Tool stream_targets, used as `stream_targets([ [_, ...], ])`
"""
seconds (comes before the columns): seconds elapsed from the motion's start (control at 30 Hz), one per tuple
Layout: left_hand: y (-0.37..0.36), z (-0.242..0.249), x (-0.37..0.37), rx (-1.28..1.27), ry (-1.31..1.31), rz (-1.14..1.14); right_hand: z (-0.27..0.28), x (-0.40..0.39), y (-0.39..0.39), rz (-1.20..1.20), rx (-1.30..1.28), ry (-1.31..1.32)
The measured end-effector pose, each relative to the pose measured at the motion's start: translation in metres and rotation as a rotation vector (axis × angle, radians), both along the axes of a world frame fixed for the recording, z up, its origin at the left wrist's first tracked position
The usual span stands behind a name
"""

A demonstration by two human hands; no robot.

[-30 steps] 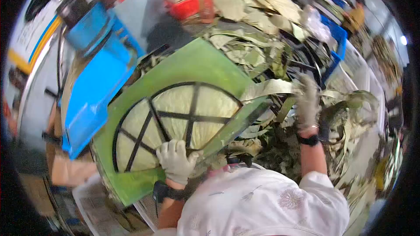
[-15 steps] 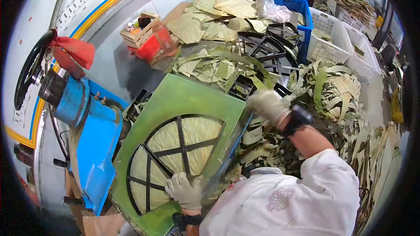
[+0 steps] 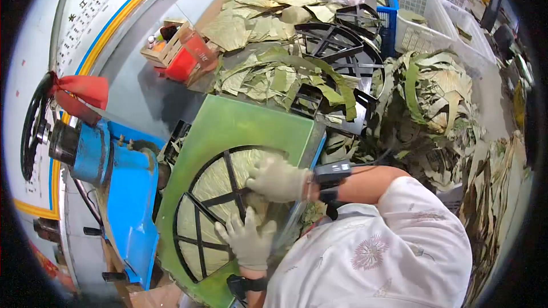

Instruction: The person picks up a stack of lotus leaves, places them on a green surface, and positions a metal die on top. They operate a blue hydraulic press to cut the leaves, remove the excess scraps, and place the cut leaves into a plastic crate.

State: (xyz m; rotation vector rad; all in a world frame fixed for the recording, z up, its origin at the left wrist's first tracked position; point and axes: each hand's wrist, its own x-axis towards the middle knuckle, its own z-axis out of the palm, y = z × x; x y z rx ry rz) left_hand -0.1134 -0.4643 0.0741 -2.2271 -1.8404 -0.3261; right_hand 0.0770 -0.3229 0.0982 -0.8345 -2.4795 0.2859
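Two black ribbed, fan-shaped frames lie side by side over pale dried leaf on a green board (image 3: 251, 117). My left hand (image 3: 249, 242), in a whitish glove, rests with fingers spread at the near side of the lower frame (image 3: 199, 231). My right hand (image 3: 279, 179), also gloved, is over the right part of the upper frame (image 3: 231, 174). Its fingers point left and are slightly blurred, covering some of the ribs and leaf (image 3: 214, 179). Whether it holds anything I cannot tell.
A blue machine (image 3: 128, 199) with a black handwheel (image 3: 34, 128) stands left of the board. Leaf scraps (image 3: 271, 80) and more black frames (image 3: 342, 51) lie behind it. Blue (image 3: 391, 23) and white crates (image 3: 425, 34) stand at the back right. A scrap heap (image 3: 439, 91) lies right.
My right hand has come from beyond the board's right edge, near the scraps, to over the upper frame. My left hand remains by the frames, its fingers now more spread. The view has shifted.
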Motion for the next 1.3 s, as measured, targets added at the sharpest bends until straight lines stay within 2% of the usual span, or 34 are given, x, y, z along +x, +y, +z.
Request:
stream_targets([
  [0.07,0.002,0.002,0.002,-0.018,-0.013,0.002,-0.002,-0.017,0.003,0.016,-0.072,-0.214],
  [0.2,0.007,0.009,0.006,-0.043,-0.047,0.036,-0.012,-0.026,0.016,0.073,-0.206,-0.252],
  [0.33,0.013,0.037,0.014,-0.123,-0.025,0.09,-0.018,-0.029,0.0,0.026,-0.137,-0.121],
  [0.37,0.014,0.049,0.017,-0.233,-0.006,0.128,-0.013,-0.026,0.0,0.017,-0.134,-0.039],
  [0.4,0.013,0.054,0.02,-0.351,0.013,0.166,-0.007,-0.023,0.002,0.034,-0.144,-0.066],
  [0.43,0.012,0.051,0.022,-0.352,0.009,0.174,0.003,-0.018,0.004,0.042,-0.144,-0.068],
  [0.5,0.008,0.043,0.023,0.179,-0.129,0.005,0.022,-0.005,0.013,0.037,0.064,0.149],
  [0.53,0.001,0.052,0.026,0.219,-0.124,0.007,0.031,0.001,0.019,-0.048,0.034,0.193],
  [0.57,-0.004,0.049,0.025,0.219,-0.124,0.022,0.037,0.01,0.036,-0.016,-0.004,0.237],
  [0.6,-0.012,0.044,0.021,0.277,-0.081,0.087,0.041,0.016,0.055,-0.107,-0.046,0.159],
  [0.67,-0.028,0.022,0.008,0.351,-0.022,0.234,0.031,0.03,0.108,-0.179,-0.128,0.276],
  [0.7,-0.032,0.016,0.003,0.308,-0.003,0.329,0.031,0.035,0.129,-0.299,-0.113,0.367],
  [0.77,-0.046,-0.004,-0.011,0.281,-0.006,0.482,0.027,0.049,0.177,-0.492,-0.319,0.24],
  [0.8,-0.051,-0.007,-0.016,0.286,-0.01,0.504,0.044,0.06,0.184,-0.437,-0.336,0.264],
  [0.83,-0.054,-0.011,-0.02,0.284,-0.029,0.543,0.005,0.065,0.229,-0.588,-0.281,0.088],
  [0.87,-0.056,-0.015,-0.022,0.28,-0.047,0.581,-0.032,0.068,0.267,-0.637,-0.3,0.14],
  [0.97,-0.055,-0.028,-0.025,0.263,0.028,0.632,-0.056,0.073,0.306,-0.752,-0.287,0.088],
  [1.07,-0.052,-0.027,-0.023,0.231,0.052,0.679,-0.056,0.067,0.316,-0.72,-0.401,-0.079],
  [1.13,-0.051,-0.027,-0.023,0.219,0.061,0.695,-0.043,0.049,0.301,-0.589,-0.151,-0.184],
  [1.17,-0.052,-0.027,-0.022,0.208,0.073,0.696,-0.032,0.029,0.294,-0.536,-0.159,-0.079],
  [1.2,-0.051,-0.026,-0.022,0.202,0.072,0.698,-0.033,0.004,0.295,-0.382,-0.007,-0.153],
  [1.23,-0.05,-0.024,-0.02,0.203,0.062,0.696,-0.028,-0.028,0.286,-0.315,-0.06,0.022],
  [1.27,-0.048,-0.022,-0.02,0.207,0.053,0.696,-0.002,-0.049,0.256,-0.144,-0.137,-0.005],
  [1.3,-0.046,-0.02,-0.02,0.201,0.057,0.709,0.002,-0.078,0.23,0.013,-0.065,0.114],
])
